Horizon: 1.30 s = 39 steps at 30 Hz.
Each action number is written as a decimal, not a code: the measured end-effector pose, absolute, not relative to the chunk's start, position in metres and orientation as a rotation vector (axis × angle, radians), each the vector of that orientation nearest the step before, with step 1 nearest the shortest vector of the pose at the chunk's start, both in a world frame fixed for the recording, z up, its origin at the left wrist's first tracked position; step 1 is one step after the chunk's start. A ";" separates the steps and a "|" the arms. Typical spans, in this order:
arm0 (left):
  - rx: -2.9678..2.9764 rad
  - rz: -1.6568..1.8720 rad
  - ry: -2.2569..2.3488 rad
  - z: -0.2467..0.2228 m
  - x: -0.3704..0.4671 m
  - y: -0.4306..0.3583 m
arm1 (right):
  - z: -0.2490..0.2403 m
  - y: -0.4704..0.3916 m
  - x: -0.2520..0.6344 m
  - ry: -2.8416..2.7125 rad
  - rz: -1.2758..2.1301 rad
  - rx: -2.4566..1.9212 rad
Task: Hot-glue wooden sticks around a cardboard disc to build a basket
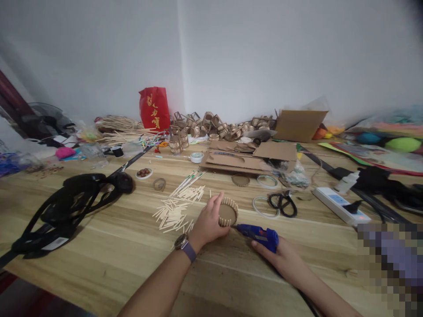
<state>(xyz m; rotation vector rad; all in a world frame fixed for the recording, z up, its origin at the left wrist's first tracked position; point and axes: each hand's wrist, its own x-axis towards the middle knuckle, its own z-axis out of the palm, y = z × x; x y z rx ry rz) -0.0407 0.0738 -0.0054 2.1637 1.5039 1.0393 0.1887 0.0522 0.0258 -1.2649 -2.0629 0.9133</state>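
My left hand, with a watch on its wrist, is closed round the left side of a small round cardboard basket whose rim is lined with short upright wooden sticks. In my right hand is a blue glue gun, its nozzle pointing left at the basket's lower right edge. Whether the nozzle touches the basket I cannot tell. Just left of my left hand lies a loose heap of short wooden sticks. A few sticks with green ends lie behind the heap.
Scissors with black handles and rolls of tape lie beyond the glue gun. A white power strip is at the right. Stacked cardboard is behind. Black straps cover the left side. Small stick baskets pile by the wall.
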 end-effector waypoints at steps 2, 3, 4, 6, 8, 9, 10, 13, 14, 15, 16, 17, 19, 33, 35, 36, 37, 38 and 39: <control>2.159 1.034 1.508 -0.005 -0.041 0.074 | 0.026 0.052 0.188 -2.054 0.921 -1.267; 2.158 1.034 1.511 -0.005 -0.041 0.074 | 0.026 0.053 0.188 -2.054 0.922 -1.267; 2.158 1.034 1.512 -0.005 -0.041 0.074 | 0.026 0.053 0.188 -2.056 0.919 -1.268; 2.159 1.039 1.508 -0.005 -0.041 0.074 | 0.025 0.053 0.188 -2.062 0.908 -1.269; 2.160 1.045 1.497 -0.005 -0.041 0.074 | 0.026 0.053 0.188 -2.065 0.900 -1.260; 2.159 1.049 1.492 -0.006 -0.041 0.074 | 0.026 0.052 0.188 -2.069 0.899 -1.252; 2.161 1.051 1.488 -0.006 -0.041 0.074 | 0.026 0.052 0.188 -2.073 0.898 -1.244; 2.165 1.050 1.489 -0.006 -0.041 0.074 | 0.026 0.052 0.188 -2.084 0.893 -1.231; 2.165 1.048 1.490 -0.006 -0.041 0.074 | 0.026 0.053 0.188 -2.084 0.889 -1.234; 2.165 1.047 1.490 -0.006 -0.041 0.074 | 0.026 0.053 0.188 -2.084 0.888 -1.241; 2.163 1.044 1.489 -0.005 -0.041 0.074 | 0.025 0.053 0.188 -2.084 0.887 -1.250; 2.161 1.043 1.490 -0.005 -0.041 0.074 | 0.025 0.053 0.188 -2.084 0.889 -1.259; 2.157 1.040 1.495 -0.005 -0.041 0.073 | 0.024 0.053 0.188 -2.084 0.896 -1.266; 2.172 1.036 1.503 -0.006 -0.041 0.074 | 0.021 0.055 0.187 -2.094 0.916 -1.257; 2.171 1.036 1.500 -0.006 -0.041 0.074 | 0.020 0.055 0.188 -2.101 0.916 -1.264; 2.169 1.036 1.498 -0.007 -0.041 0.074 | 0.020 0.055 0.188 -2.103 0.917 -1.265; 2.166 1.036 1.498 -0.006 -0.041 0.074 | 0.020 0.055 0.188 -2.106 0.921 -1.265; 2.163 1.034 1.499 -0.006 -0.041 0.074 | 0.021 0.055 0.188 -2.108 0.924 -1.263; 2.161 1.032 1.499 -0.006 -0.041 0.074 | 0.021 0.054 0.188 -2.110 0.926 -1.259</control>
